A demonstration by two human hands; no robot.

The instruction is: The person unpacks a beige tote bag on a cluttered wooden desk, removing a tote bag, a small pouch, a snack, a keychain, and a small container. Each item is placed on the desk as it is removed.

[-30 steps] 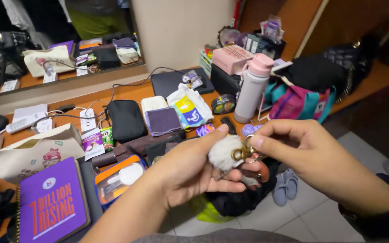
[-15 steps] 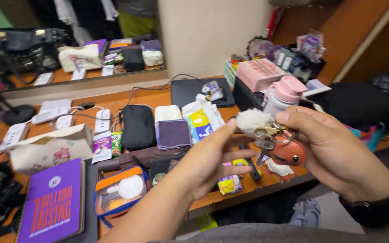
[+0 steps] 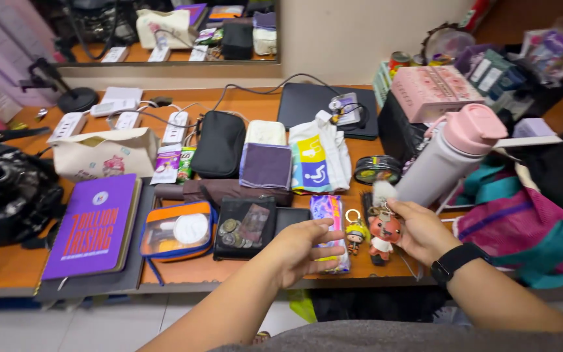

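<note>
While gripping a red figure keychain (image 3: 384, 236) with white pom-pom at desk edge (image 3: 184, 277) — right hand (image 3: 418, 229) closed; left hand (image 3: 302, 249) open, empty, over iridescent packet (image 3: 326, 210)

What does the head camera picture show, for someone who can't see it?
The right hand holds a small orange-red bear-shaped keychain with a white fluffy pompom above a cluttered orange wooden desk. The left hand hovers open over a shiny purple packet, near a purple hardcover notebook and a pink-lidded white water bottle.
</note>
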